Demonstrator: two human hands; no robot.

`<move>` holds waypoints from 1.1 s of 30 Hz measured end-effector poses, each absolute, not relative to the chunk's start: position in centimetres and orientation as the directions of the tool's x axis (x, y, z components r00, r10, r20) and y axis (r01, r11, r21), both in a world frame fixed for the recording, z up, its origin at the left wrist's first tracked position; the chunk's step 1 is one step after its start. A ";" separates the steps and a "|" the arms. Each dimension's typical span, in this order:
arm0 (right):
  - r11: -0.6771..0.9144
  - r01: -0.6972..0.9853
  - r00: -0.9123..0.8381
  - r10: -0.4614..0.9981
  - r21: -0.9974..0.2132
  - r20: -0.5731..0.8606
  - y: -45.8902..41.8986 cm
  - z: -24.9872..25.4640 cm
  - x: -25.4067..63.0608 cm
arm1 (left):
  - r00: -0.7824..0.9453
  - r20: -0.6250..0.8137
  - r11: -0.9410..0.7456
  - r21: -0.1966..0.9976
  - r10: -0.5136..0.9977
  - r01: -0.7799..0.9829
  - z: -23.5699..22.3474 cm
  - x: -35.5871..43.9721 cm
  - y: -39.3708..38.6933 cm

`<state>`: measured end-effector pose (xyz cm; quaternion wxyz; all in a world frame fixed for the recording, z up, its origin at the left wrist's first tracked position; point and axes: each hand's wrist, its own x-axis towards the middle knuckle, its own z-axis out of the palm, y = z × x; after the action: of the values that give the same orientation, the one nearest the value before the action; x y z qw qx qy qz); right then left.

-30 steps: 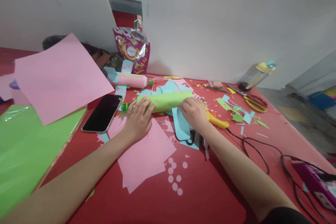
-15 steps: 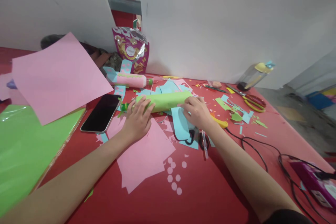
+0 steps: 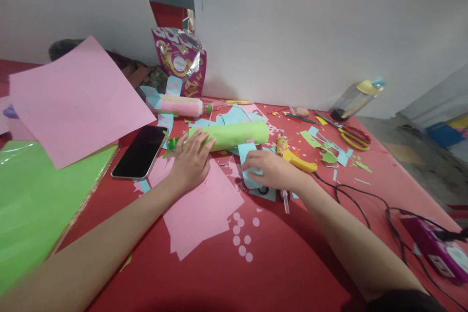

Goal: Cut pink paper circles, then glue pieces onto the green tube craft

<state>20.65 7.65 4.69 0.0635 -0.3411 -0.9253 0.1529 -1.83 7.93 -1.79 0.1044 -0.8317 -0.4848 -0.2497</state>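
Note:
A bottle wrapped in light green paper [image 3: 234,136] lies on its side, its green cap pointing left. Over its cap end my left hand [image 3: 192,161] is closed, with the fingers laid across the paper. A light blue rounded paper strip [image 3: 247,153] sticks out from the bottle's near side toward me. A small pink dot [image 3: 250,141] shows where strip and bottle meet. My right hand [image 3: 268,168] is over the strip, fingers bent and apart from the thumb, with nothing seen between them. Its fingertips are partly hidden, so contact with the strip is unclear.
A yellow glue gun [image 3: 298,160] with a black cord lies right of the bottle. Pink sheets [image 3: 204,209], pink paper circles [image 3: 242,250], a phone [image 3: 141,152], a pink-wrapped bottle [image 3: 181,106], scissors [image 3: 353,136] and a purple power strip [image 3: 435,248] surround it.
My right hand has come off the bottle's right end and moved toward me over the blue strip, uncovering the pink dot and glue gun. My left hand stays on the bottle.

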 end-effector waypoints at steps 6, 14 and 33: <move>0.672 0.555 -0.831 0.416 -0.490 -0.370 4.3 5.9 19.8 | 0.409 0.523 -0.511 0.059 0.748 0.858 -1.8 -1.9 7.9; 0.669 0.576 -0.815 0.432 -0.469 -0.385 2.7 5.6 20.7 | 0.415 0.521 -0.515 0.056 0.746 0.855 -1.7 -1.9 7.9; 0.673 0.693 -0.691 0.722 -0.258 0.028 5.4 6.3 21.0 | 0.403 0.523 -0.524 0.100 0.751 0.846 -1.8 -1.9 7.8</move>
<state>21.02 5.40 6.33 0.0642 -0.3878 -0.9124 0.1144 -1.85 7.84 -1.78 0.0906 -0.8327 -0.4795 -0.2618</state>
